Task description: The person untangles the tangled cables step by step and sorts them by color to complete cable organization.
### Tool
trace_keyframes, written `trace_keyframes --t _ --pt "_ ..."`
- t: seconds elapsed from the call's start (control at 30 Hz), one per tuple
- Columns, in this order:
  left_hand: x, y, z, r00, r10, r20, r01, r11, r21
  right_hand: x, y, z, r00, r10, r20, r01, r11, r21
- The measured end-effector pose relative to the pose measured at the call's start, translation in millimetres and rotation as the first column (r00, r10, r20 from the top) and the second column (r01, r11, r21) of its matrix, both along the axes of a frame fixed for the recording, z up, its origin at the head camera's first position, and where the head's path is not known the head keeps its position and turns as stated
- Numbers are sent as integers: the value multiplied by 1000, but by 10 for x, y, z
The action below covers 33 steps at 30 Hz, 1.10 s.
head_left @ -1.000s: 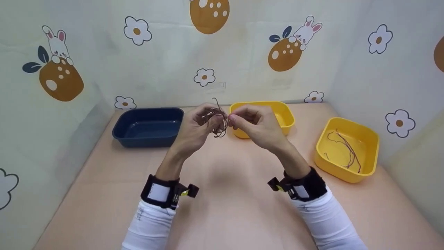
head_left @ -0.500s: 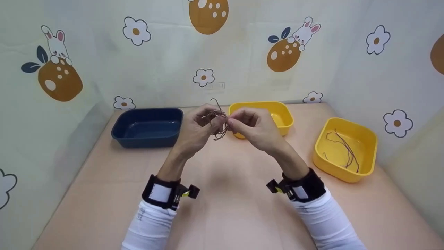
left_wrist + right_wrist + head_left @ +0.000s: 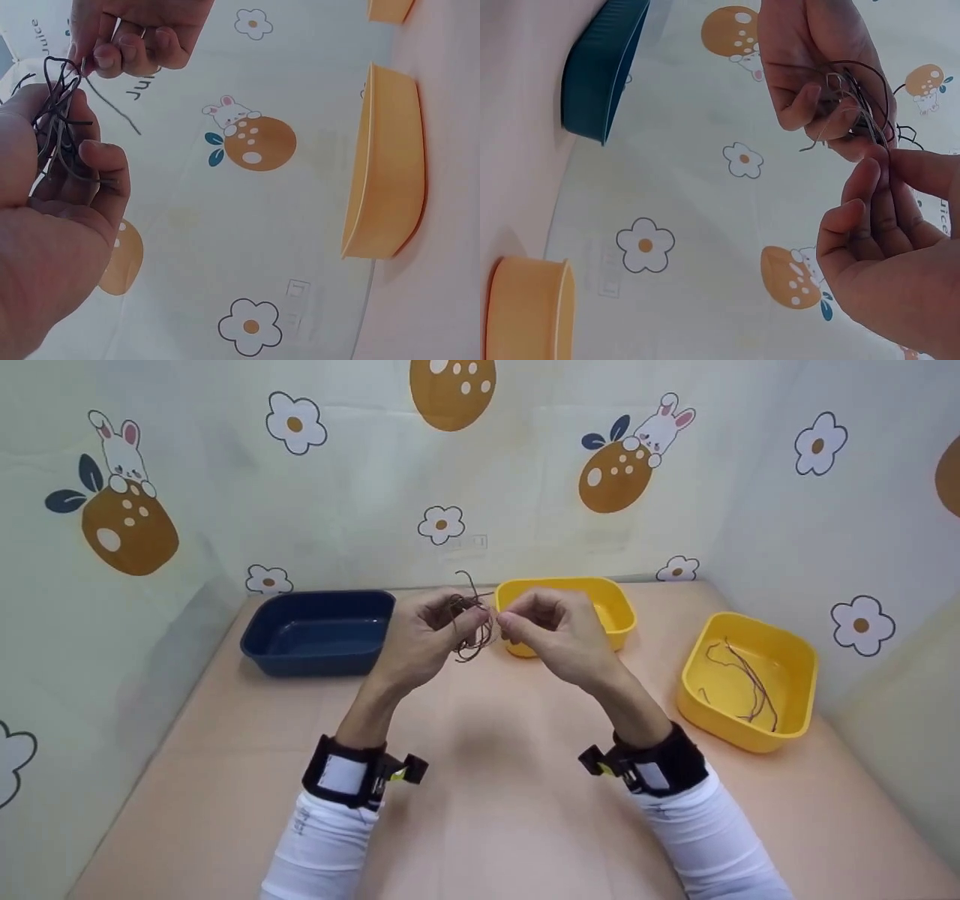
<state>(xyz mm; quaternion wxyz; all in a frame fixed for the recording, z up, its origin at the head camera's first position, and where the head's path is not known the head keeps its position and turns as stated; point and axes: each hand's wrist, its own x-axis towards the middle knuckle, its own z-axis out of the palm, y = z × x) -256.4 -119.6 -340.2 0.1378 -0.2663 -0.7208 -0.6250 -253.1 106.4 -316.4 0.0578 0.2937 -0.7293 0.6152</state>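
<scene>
Above the table, my left hand (image 3: 421,641) holds a tangled bundle of thin wires (image 3: 58,120), with its thumb pressed over them and the fingers curled behind. Dark and lighter strands loop out around the fingers, and one bent end sticks up in the head view. Close beside it on the right, my right hand (image 3: 564,631) pinches a strand at the bundle's edge between thumb and forefinger. Its other fingers are curled, as the right wrist view shows. A loose wire end (image 3: 114,109) slants down below the pinch in the left wrist view.
A dark blue bin (image 3: 319,666) stands at the back left. One yellow bin (image 3: 624,643) is behind the right hand, partly hidden by it. Another yellow bin (image 3: 731,727) at the right holds several loose wires (image 3: 756,682). Patterned cloth walls surround the table (image 3: 480,810).
Both hands stay nearly in place. My right hand's fingertips have moved slightly right, away from the left thumb, and the loops in the bundle have shifted a little.
</scene>
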Motion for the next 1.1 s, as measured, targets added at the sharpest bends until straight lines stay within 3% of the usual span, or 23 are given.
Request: trace_keyframes --t 0.23,0.33,0.4,0.5,0.63,0.73,0.9,1.1 --pt "-9 -89 29 998 -63 0 63 993 -97 -35 89 42 976 136 169 -111 983 -146" --pt "-19 -137 30 995 -95 5 95 989 -113 -37 131 59 977 125 175 -101 985 -142" --pt "-20 -178 35 994 -111 19 112 985 -130 -42 153 64 989 66 132 -53 994 -99" --pt "-10 -243 50 990 -131 54 138 978 -156 -45 170 66 998 -59 -15 59 998 -24" --pt "6 -314 70 984 -137 116 157 969 -189 -41 195 62 950 -188 -250 209 976 62" --pt "14 -347 77 980 -131 148 162 960 -228 -44 225 62 913 -213 -347 263 959 105" --pt "22 -391 91 978 -142 150 180 944 -277 -93 281 60 885 -241 -398 306 946 108" --pt "34 -455 117 984 -128 125 158 949 -273 -139 364 71 877 -316 -361 348 937 23"
